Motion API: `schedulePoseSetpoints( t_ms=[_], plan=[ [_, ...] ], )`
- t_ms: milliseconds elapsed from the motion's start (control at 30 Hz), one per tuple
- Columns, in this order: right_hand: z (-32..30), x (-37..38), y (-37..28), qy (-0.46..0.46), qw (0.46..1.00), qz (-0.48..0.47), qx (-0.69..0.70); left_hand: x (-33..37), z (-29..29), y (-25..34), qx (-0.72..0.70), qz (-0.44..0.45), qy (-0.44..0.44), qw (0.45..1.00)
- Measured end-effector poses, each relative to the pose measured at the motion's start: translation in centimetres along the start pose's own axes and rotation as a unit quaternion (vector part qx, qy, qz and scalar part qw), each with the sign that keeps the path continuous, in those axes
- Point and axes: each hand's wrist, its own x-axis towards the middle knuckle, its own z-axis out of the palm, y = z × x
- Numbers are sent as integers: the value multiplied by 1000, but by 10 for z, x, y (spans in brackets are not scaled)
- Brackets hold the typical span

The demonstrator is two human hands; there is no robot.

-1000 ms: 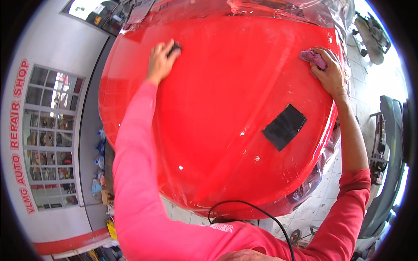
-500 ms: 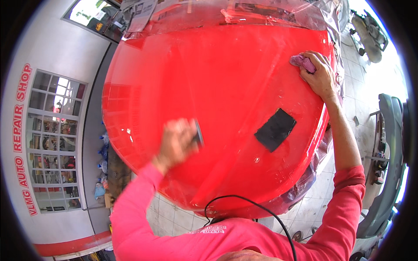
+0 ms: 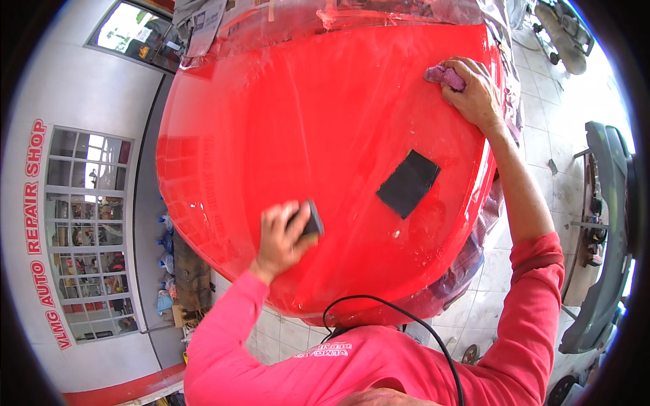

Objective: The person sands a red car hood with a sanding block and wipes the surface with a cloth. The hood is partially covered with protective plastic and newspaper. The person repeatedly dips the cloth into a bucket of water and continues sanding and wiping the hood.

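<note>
**Two hands on a wet red car panel**

Nearest, the left hand (image 3: 281,240) has its fingers clamped on a dark sanding block (image 3: 311,220) pressed to the red panel (image 3: 305,122). Beyond lies a black sandpaper sheet (image 3: 408,183). Farthest, the right hand (image 3: 474,95) grips a pink rag (image 3: 443,74).

Pale tiled floor (image 3: 542,169) right of the grip; grey wall (image 3: 88,88) with gridded window (image 3: 84,233) left; daylight bright.
</note>
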Motion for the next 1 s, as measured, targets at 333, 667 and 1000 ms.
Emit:
schedulePoseSetpoints(
  t_ms=[333,667,1000],
  plan=[
    [18,7,-10,-20,999,-22,42,282,67,-185,113,-2,127,985],
    [19,13,29,-69,998,-10,-8,-60,2,71,29,-130,61,989],
    [76,-7,-269,-178,956,-98,212,-187,-80,121,-57,-359,114,925]
  ],
)
